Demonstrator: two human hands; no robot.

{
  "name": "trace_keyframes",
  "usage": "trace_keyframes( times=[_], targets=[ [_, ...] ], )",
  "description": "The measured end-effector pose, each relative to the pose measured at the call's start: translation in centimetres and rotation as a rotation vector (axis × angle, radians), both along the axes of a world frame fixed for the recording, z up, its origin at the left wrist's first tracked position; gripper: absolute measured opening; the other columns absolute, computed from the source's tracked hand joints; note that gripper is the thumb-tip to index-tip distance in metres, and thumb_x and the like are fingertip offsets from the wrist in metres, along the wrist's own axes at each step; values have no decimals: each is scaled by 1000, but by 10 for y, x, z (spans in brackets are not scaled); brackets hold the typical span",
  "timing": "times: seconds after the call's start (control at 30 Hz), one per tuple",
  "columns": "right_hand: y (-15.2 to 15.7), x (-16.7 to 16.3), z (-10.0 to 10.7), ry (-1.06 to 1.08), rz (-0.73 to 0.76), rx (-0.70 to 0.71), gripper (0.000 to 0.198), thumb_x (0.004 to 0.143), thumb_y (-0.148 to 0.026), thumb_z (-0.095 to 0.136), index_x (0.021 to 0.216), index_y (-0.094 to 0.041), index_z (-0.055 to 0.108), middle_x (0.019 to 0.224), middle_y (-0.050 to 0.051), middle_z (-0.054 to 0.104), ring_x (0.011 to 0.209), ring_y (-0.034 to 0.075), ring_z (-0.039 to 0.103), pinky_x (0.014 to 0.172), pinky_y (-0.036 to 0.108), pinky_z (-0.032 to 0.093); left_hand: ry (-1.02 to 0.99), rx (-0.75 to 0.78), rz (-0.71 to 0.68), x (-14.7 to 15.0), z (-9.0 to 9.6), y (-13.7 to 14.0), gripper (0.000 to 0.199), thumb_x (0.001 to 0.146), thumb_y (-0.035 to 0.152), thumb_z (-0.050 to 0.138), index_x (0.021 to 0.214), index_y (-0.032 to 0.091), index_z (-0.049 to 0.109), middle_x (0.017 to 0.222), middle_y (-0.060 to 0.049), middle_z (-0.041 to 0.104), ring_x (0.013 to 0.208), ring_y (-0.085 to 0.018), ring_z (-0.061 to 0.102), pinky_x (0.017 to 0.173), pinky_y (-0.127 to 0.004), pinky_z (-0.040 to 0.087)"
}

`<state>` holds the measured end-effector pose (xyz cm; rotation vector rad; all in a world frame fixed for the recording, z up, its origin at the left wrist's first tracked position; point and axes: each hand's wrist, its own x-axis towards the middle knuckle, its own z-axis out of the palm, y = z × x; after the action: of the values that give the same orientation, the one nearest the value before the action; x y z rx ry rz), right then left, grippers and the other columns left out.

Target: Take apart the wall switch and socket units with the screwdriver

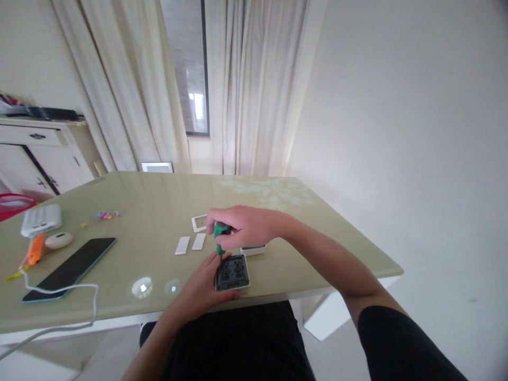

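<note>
My right hand (242, 225) is closed around a green-handled screwdriver (222, 230), which stands upright with its tip at the far left corner of a square wall socket (233, 272). The socket has a dark inner face and a white rim, and lies near the table's front edge. Along its left and near sides, my left hand (202, 286) grips it between thumb and fingers. Partly hidden beneath my right hand is a second white-rimmed box (254, 250). Two white flat pieces, a left one (183, 245) and a right one (199, 242), lie beside a white square frame (194, 224).
On the left lie a dark phone-like slab (75, 267), a white cable (63, 289), an orange object (36, 248), a round white case (59, 241) and a white power-bank-like block (41, 219). Small colourful bits (107, 215) sit farther back. A wall (416, 132) rises right of the table.
</note>
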<state>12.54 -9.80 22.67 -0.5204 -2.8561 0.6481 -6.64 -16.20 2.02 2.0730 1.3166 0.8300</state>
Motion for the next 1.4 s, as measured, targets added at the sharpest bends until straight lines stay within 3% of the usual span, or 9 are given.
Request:
trace_keyframes(
  times=[0.2, 0.33, 0.4, 0.63, 0.8, 1.0, 1.13, 1.2, 1.4],
  targets=[
    [1, -6, -5, -67, -385, 267, 37, 106, -57, 59, 95, -22, 62, 75, 0, 62, 69, 18, 51, 68, 30, 28, -12, 4, -2, 0, -1, 1, 80, 78, 41, 94, 148, 27, 59, 146, -14, 66, 137, -41, 63, 119, -57, 50],
    [12, -1, -8, 40, -73, -23, 14, 102, -31, 65, 113, -22, 61, 85, -3, 64, 73, 15, 54, 72, 26, 37, -13, 3, 4, 0, -4, 2, 82, 77, 43, 94, 149, 26, 59, 147, -14, 66, 138, -41, 62, 119, -56, 50],
    [10, 0, -7, 57, 16, -59, 22, 95, -22, 69, 116, -22, 61, 90, -3, 64, 76, 14, 54, 74, 25, 38, -15, 14, -1, 0, -4, 2, 82, 77, 41, 94, 150, 28, 59, 146, -12, 67, 137, -40, 63, 119, -55, 50],
    [-4, -9, -9, 21, -338, 216, 25, 105, -44, 62, 91, -23, 59, 70, -4, 54, 67, 15, 45, 67, 29, 26, -28, 30, -10, -1, -3, 0, 80, 76, 38, 95, 148, 29, 61, 146, -11, 67, 137, -39, 63, 119, -53, 50],
    [4, -5, -7, 79, -133, 37, 9, 97, -23, 66, 105, -22, 63, 79, -5, 61, 70, 13, 52, 70, 25, 33, -31, 37, -5, 0, -1, 0, 79, 75, 37, 95, 147, 29, 64, 145, -10, 69, 136, -39, 65, 116, -52, 53],
    [2, -6, -12, 17, -357, 255, 23, 104, -44, 63, 93, -24, 63, 68, -4, 56, 64, 16, 45, 66, 29, 25, -31, 41, 21, 0, -5, 2, 83, 74, 40, 96, 150, 28, 64, 150, -11, 67, 140, -40, 64, 120, -53, 50],
    [0, -7, -14, 74, -184, 244, 6, 100, -26, 60, 104, -23, 64, 91, 0, 70, 78, 17, 56, 71, 28, 33, -27, 38, 15, 0, -4, 1, 80, 75, 39, 95, 148, 29, 65, 147, -9, 68, 138, -38, 64, 120, -52, 51],
    [-1, -8, -13, 101, -92, 253, 17, 96, -21, 62, 112, -22, 63, 110, 4, 73, 88, 18, 60, 75, 28, 36, -31, 40, 1, 0, -2, 1, 79, 75, 38, 95, 148, 30, 64, 147, -8, 68, 139, -38, 63, 120, -52, 51],
    [1, -13, -16, 48, -219, 329, 23, 110, -44, 61, 100, -23, 60, 88, 2, 68, 78, 19, 55, 69, 30, 31, -30, 15, 13, 1, 1, -1, 79, 76, 40, 95, 148, 28, 64, 150, -12, 66, 141, -40, 61, 122, -55, 48]
  ],
)
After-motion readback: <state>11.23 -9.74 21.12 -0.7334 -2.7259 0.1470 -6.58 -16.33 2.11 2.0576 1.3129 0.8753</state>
